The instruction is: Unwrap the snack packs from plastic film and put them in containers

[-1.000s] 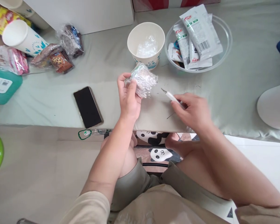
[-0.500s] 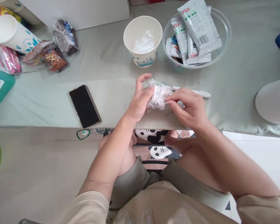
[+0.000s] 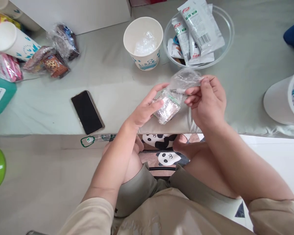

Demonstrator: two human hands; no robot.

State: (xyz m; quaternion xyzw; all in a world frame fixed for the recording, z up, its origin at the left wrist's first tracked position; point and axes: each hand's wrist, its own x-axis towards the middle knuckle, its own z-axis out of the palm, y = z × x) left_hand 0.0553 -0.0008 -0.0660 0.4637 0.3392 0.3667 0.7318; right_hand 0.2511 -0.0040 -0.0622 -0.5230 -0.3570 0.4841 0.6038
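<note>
In my left hand is a small bundle wrapped in clear plastic film, gripped between thumb and fingers. Shiny, with a green edge showing at its top, its contents cannot be made out through the film. My right hand pinches a loose, stretched flap of the plastic film, pulled up and away from the bundle. Beyond my hands stands a paper cup with crumpled clear film inside. A clear plastic bowl beside it holds several white packets.
A black phone lies left of my hands near the table edge. Farther left are a tipped paper cup, wrapped snacks and a teal container. A white bucket-like cup leans at the right. A white box stands behind.
My right hand has moved up and right, drawing a flap of film away from the bundle. The bundle has turned in my left hand and now shows a green edge.
</note>
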